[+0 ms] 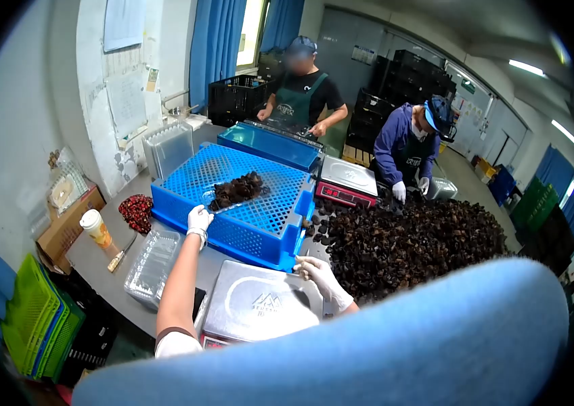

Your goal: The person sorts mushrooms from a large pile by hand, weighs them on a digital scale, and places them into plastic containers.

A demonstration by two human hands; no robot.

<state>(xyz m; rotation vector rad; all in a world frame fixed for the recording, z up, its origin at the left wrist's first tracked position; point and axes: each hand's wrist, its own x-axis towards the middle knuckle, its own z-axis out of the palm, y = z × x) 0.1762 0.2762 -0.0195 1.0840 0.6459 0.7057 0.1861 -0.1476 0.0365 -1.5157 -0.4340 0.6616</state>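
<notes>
My left hand, in a white glove, has its fingers closed on the near corner of a clear tray that lies on an upturned-looking blue crate. Dark, curled dried pieces fill the middle of this tray. Near the crate's front right corner is my right hand, also gloved, with its fingers apart and nothing visible in them. Below and between my hands sits a scale with a bare metal plate. To its right spreads a large heap of dark pieces.
Empty clear trays, red dried pieces and a cup are at the left. Behind the crate stand a blue bin and one person. Another person works at the heap, beside a second scale.
</notes>
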